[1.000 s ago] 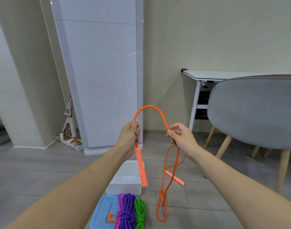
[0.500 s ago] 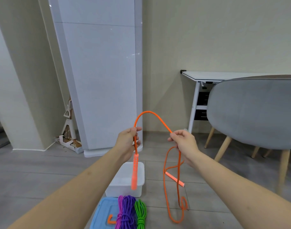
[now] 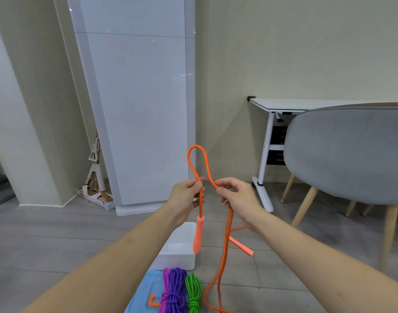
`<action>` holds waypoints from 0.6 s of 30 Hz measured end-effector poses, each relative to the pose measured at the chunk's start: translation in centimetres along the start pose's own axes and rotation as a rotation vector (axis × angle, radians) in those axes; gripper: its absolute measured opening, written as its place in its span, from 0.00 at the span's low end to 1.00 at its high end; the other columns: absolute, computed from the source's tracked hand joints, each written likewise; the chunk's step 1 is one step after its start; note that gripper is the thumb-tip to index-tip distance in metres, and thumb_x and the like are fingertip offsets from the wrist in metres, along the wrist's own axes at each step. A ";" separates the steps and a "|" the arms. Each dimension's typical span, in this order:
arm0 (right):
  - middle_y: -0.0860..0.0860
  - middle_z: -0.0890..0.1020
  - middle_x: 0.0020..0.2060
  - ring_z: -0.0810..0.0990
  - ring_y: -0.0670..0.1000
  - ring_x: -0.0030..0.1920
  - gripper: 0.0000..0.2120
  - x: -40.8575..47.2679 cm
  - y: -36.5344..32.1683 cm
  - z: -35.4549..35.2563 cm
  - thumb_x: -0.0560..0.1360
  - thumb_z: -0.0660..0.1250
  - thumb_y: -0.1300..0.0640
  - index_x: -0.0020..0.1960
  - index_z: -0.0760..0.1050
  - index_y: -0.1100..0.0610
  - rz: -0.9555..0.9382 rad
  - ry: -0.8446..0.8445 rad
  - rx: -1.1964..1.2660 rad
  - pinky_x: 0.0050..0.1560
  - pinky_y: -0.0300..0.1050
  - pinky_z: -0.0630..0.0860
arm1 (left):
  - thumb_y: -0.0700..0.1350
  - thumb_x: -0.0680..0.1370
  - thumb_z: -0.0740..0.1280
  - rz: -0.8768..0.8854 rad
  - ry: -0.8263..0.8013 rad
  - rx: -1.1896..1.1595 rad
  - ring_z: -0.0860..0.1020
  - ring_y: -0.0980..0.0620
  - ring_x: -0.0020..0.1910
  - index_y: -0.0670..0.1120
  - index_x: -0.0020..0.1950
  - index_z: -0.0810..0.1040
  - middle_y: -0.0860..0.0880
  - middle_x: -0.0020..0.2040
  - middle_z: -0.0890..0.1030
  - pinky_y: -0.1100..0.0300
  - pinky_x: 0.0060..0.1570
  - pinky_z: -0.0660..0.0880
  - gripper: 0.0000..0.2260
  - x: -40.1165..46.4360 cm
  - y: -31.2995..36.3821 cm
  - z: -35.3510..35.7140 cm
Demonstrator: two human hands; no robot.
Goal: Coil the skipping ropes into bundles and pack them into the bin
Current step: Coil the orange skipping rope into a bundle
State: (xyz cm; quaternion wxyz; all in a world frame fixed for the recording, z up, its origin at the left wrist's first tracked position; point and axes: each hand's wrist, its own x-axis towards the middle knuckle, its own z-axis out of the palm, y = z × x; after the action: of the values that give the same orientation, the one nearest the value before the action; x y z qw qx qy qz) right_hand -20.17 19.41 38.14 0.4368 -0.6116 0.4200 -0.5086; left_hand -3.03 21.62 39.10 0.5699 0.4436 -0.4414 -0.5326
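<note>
An orange skipping rope (image 3: 204, 159) arches in a narrow loop above both hands. My left hand (image 3: 187, 195) pinches the rope just above one orange handle (image 3: 197, 236), which hangs straight down. My right hand (image 3: 237, 196) pinches the other side of the loop; from it the rope drops in long strands to the floor. The second orange handle (image 3: 241, 246) lies on the floor. A white bin (image 3: 177, 248) stands open on the floor below my left hand. Coiled pink, purple (image 3: 176, 290) and green (image 3: 193, 292) rope bundles lie on a blue lid (image 3: 140, 297).
A grey chair (image 3: 347, 154) with wooden legs stands at the right, in front of a white desk (image 3: 290, 103). A tall white panel (image 3: 137, 109) leans at the wall, with a folded stand (image 3: 95, 175) beside it. Grey floor tiles surround the bin.
My hands have come closer together, so the wide arch of rope has narrowed into a tall loop. The strands under my right hand have shifted on the floor.
</note>
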 end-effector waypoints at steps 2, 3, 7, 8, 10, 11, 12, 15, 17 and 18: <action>0.53 0.82 0.40 0.78 0.50 0.35 0.08 -0.2 -0.1 0.3 0.77 0.70 0.66 0.52 0.84 0.56 -0.010 -0.010 0.005 0.33 0.46 0.71 | 0.37 0.84 0.61 0.013 -0.001 -0.010 0.76 0.49 0.42 0.38 0.60 0.79 0.43 0.43 0.76 0.55 0.48 0.78 0.09 -0.1 0.1 0.3; 0.53 0.82 0.40 0.78 0.50 0.35 0.08 -0.3 -0.1 0.4 0.76 0.70 0.66 0.52 0.84 0.56 -0.013 -0.012 0.003 0.33 0.46 0.72 | 0.36 0.84 0.60 0.015 0.008 -0.019 0.76 0.49 0.41 0.37 0.59 0.78 0.43 0.43 0.76 0.56 0.46 0.78 0.09 -0.1 0.1 0.4; 0.53 0.82 0.40 0.78 0.49 0.34 0.08 -0.2 -0.2 0.7 0.76 0.71 0.65 0.51 0.84 0.56 -0.018 0.011 0.008 0.33 0.45 0.71 | 0.37 0.85 0.57 0.046 0.084 0.026 0.66 0.53 0.32 0.37 0.55 0.79 0.46 0.38 0.72 0.60 0.34 0.65 0.11 0.0 0.0 0.6; 0.52 0.82 0.40 0.78 0.49 0.34 0.08 -0.2 -0.2 0.6 0.76 0.71 0.65 0.50 0.84 0.55 -0.015 0.019 0.013 0.33 0.45 0.71 | 0.40 0.85 0.57 0.050 0.100 0.020 0.64 0.53 0.31 0.38 0.56 0.79 0.48 0.36 0.70 0.60 0.33 0.63 0.12 0.1 0.0 0.6; 0.52 0.82 0.40 0.78 0.49 0.35 0.07 -0.2 -0.2 0.6 0.76 0.71 0.65 0.50 0.84 0.55 -0.009 0.025 0.025 0.33 0.45 0.71 | 0.44 0.86 0.57 0.050 0.117 0.001 0.64 0.53 0.30 0.40 0.59 0.79 0.49 0.35 0.70 0.59 0.32 0.63 0.13 0.0 0.1 0.7; 0.52 0.82 0.40 0.78 0.49 0.35 0.07 -0.2 -0.2 0.6 0.76 0.71 0.65 0.50 0.84 0.55 -0.007 0.024 0.030 0.33 0.45 0.71 | 0.44 0.86 0.56 0.047 0.119 0.000 0.65 0.53 0.30 0.39 0.59 0.79 0.48 0.35 0.70 0.59 0.33 0.64 0.14 -0.1 0.1 0.7; 0.52 0.82 0.40 0.79 0.49 0.35 0.07 -0.2 -0.2 0.5 0.76 0.71 0.65 0.50 0.84 0.55 -0.009 0.025 0.033 0.34 0.45 0.71 | 0.43 0.86 0.56 0.041 0.117 0.001 0.67 0.53 0.31 0.38 0.59 0.79 0.47 0.36 0.71 0.59 0.34 0.67 0.14 -0.2 0.2 0.8; 0.51 0.83 0.40 0.79 0.49 0.36 0.08 -0.2 -0.3 0.4 0.76 0.71 0.64 0.50 0.85 0.53 -0.016 0.022 0.026 0.34 0.44 0.73 | 0.42 0.86 0.56 0.015 0.088 -0.019 0.72 0.52 0.37 0.37 0.58 0.80 0.45 0.39 0.72 0.58 0.42 0.76 0.14 -0.5 0.3 0.9; 0.52 0.84 0.40 0.80 0.49 0.36 0.08 -0.3 -0.4 0.4 0.76 0.71 0.64 0.50 0.85 0.53 -0.018 0.010 0.015 0.34 0.43 0.74 | 0.41 0.86 0.57 0.017 0.054 -0.019 0.72 0.52 0.38 0.39 0.57 0.81 0.45 0.39 0.71 0.58 0.46 0.78 0.14 -0.7 0.3 1.0; 0.52 0.84 0.40 0.80 0.49 0.36 0.08 -0.4 -0.4 0.3 0.77 0.71 0.64 0.51 0.85 0.53 -0.020 0.003 0.011 0.34 0.43 0.74 | 0.41 0.86 0.57 0.025 0.046 -0.017 0.71 0.51 0.37 0.39 0.57 0.81 0.45 0.39 0.71 0.58 0.47 0.77 0.13 -0.7 0.2 1.1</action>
State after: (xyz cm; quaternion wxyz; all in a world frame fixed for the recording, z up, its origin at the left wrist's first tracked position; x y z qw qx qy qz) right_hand -19.85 19.92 38.37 0.4343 -0.6126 0.4118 -0.5164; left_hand -4.08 22.26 39.54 0.5900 0.4455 -0.4291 -0.5189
